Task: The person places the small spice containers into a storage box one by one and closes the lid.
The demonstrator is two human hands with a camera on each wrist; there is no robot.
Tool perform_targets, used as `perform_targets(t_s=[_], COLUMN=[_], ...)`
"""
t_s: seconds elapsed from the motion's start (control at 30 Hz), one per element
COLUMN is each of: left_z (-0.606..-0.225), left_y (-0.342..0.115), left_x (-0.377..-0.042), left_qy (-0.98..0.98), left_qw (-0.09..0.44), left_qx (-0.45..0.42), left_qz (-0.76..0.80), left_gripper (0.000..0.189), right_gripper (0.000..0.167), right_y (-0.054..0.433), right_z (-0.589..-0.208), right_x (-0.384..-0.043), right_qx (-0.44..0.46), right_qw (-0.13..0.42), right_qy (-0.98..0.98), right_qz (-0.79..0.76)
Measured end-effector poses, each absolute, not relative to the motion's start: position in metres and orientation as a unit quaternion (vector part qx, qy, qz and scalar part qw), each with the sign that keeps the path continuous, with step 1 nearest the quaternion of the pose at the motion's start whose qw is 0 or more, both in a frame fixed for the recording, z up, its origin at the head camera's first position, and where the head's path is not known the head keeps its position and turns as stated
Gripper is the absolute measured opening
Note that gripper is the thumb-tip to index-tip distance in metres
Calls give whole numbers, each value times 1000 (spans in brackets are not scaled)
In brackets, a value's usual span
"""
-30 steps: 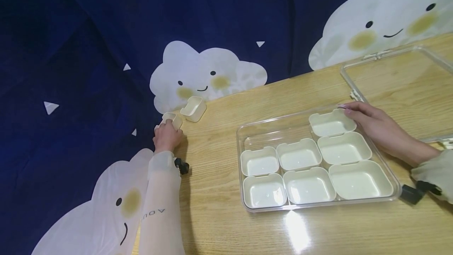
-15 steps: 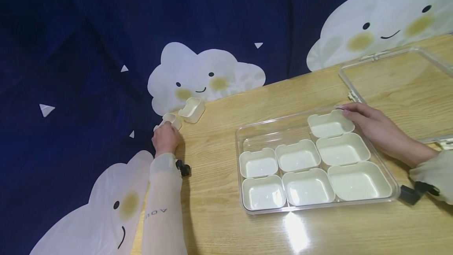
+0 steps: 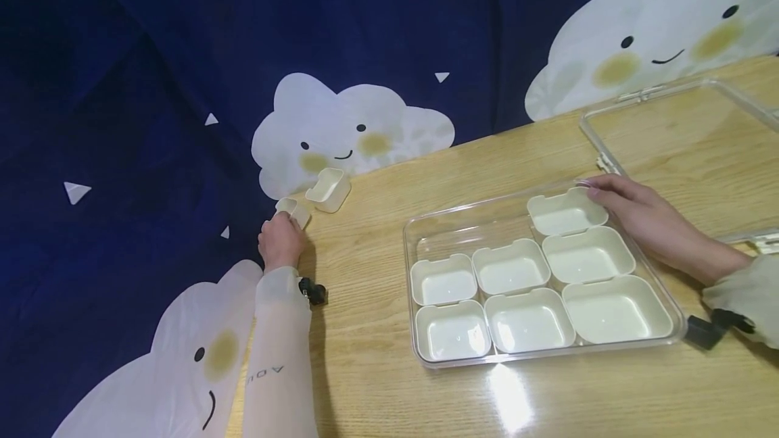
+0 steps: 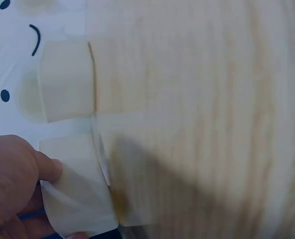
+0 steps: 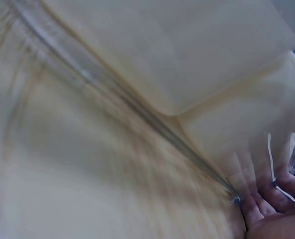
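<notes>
At the far left of the table, my left hand (image 3: 282,240) grips a small cream bin (image 3: 293,211). Its thumb lies on the bin's side (image 4: 77,184) in the left wrist view, with other fingers partly hidden behind. A second cream bin (image 3: 329,189) stands just beyond it. On the right, a clear tray (image 3: 409,282) holds several cream bins, among them a back-right one (image 3: 566,213). My right hand (image 3: 635,211) holds the tray's back-right corner, thumb over the rim beside that bin. In the right wrist view, fingers (image 5: 257,209) curl against the clear wall.
A clear lid (image 3: 599,128) with latches lies at the back right of the wooden table (image 3: 371,289). A dark blue curtain (image 3: 182,53) with clouds hangs along the back and left edges. Bare tray floor (image 3: 468,238) shows at the tray's back left.
The left hand has drawn slightly nearer, so more of the bin at its fingertips shows. The right hand and tray have stayed in place; the view has shifted slightly.
</notes>
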State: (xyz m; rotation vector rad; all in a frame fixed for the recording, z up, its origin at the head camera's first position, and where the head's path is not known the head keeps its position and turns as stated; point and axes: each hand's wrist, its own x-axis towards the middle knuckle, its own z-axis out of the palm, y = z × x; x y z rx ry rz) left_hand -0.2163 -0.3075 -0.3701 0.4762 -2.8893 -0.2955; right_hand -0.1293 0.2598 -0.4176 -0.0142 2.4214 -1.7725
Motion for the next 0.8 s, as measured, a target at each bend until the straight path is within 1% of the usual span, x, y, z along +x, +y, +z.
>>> perform_targets(t_s=[0.27,0.53,0.8], left_z=[-366,-359,-350], left_y=[-306,-298,-285], left_x=[-218,-219,-221], left_qy=[-974,-974,-974], left_qw=[123,150,193], left_qx=[154,133,96], left_qz=[-111,-106,-76], left_gripper=[32,30,26], right_gripper=[41,47,36], right_y=[261,260,260], right_z=[-417,-416,-416], right_x=[-129,-129,-128], right_qx=[-6,-4,-4], right_qw=[76,81,84], right_qy=[796,806,785], right_qz=[-601,-587,-613])
